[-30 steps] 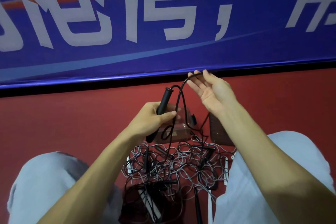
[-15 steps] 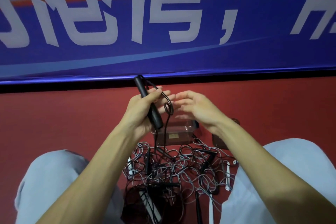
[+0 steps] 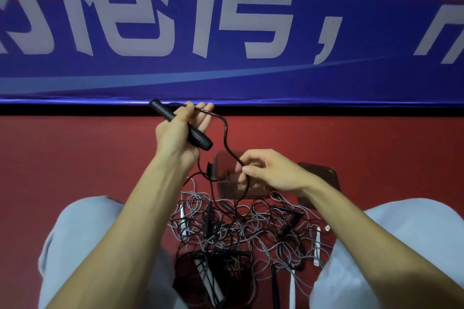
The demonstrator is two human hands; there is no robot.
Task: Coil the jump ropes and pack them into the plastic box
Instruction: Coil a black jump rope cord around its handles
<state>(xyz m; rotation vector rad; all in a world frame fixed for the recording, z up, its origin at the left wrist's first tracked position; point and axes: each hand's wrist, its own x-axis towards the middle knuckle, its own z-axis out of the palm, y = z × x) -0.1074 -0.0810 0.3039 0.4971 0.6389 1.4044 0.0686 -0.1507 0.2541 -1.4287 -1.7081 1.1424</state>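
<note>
Nearest, between the light grey trouser knees [image 3: 82,241], a tangle of thin grey and black jump ropes [image 3: 238,228] lies heaped on the red floor [image 3: 75,158]. Just beyond it stands the clear plastic box [image 3: 221,184], with a dark flat panel [image 3: 324,178] — perhaps its lid — to the right. Over the box the right hand [image 3: 271,170] pinches the black cord [image 3: 225,133] between thumb and fingertips; below the pinch the cord drops into the heap. Farther left, the left hand [image 3: 180,133] holds the black rod-shaped handle [image 3: 198,138] under its thumb, fingers loosely extended behind. Winding looks barely begun. To do it well, let the cord slide through the right pinch so twists run out. Lay even loops against the handle — each trapped by the left thumb — and size them to fit the box. A blue banner [image 3: 226,78] hangs behind.
</note>
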